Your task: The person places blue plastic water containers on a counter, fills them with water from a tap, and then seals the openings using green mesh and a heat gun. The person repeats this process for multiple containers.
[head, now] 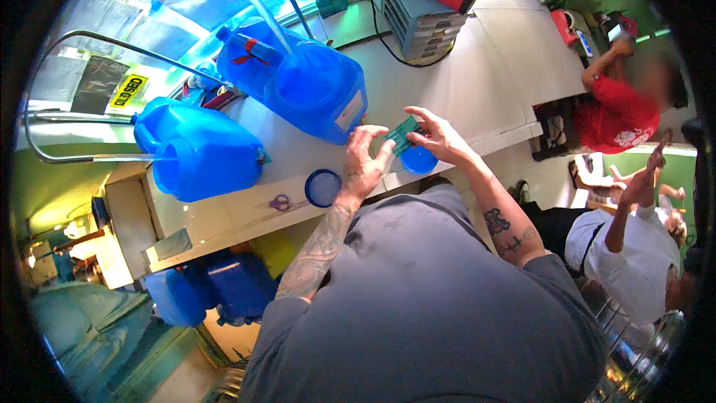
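Note:
A small green printed packet or card is between my hands, above the counter's front edge. My right hand pinches it between thumb and fingers. My left hand is at its left side, thumb close to the packet; whether that thumb touches it cannot be told. Just below the packet sits a round blue lid or cap, partly hidden by my right hand. A blue-rimmed round lid lies on the counter left of my left hand. Beyond my hands stands a large blue plastic jug with a clear tube in its opening.
Another blue jug, with a curved metal pipe, stands left. Purple-handled scissors lie on the tiled counter. A grey drawer unit stands at the back. Blue containers sit below the counter. People in red and white are at right.

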{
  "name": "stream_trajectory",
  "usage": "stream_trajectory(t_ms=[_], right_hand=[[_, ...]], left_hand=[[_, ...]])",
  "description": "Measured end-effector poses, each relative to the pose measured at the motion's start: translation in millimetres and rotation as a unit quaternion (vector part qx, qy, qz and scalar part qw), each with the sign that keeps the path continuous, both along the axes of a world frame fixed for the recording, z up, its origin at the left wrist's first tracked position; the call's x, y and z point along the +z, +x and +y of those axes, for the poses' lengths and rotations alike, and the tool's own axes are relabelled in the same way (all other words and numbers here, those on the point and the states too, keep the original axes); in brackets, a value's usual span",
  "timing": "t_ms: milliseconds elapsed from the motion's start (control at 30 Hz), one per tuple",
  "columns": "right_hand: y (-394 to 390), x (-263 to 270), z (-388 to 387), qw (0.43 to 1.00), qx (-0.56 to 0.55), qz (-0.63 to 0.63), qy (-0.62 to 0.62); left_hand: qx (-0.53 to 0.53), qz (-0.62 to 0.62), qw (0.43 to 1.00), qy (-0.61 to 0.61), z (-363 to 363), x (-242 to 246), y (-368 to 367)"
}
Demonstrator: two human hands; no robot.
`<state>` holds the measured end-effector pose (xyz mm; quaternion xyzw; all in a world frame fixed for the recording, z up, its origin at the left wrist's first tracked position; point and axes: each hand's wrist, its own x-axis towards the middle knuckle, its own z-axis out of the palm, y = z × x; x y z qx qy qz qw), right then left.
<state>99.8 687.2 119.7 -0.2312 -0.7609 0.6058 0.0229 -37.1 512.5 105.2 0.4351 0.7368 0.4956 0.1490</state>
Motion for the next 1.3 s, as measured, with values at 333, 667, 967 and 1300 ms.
stream_trajectory(t_ms=[333, 667, 967, 1300], right_hand=[[38, -7, 119, 0.983, 0.152, -0.053, 0.093], [65, -21, 240, 0.952, 0.287, -0.091, 0.050], [-9, 7, 253, 0.947, 0.274, 0.069, 0.151], [-100, 17, 416, 0.895, 0.041, 0.161, 0.415]], left_hand=[[-0.037, -0.423, 0.903, -0.061, 116, -49, 47], [0.170, -0.341, 0.924, 0.035, 201, -44, 125], [0.380, -0.476, 0.775, 0.168, 130, -104, 121], [0.530, -0.342, 0.729, 0.267, 125, -210, 35]])
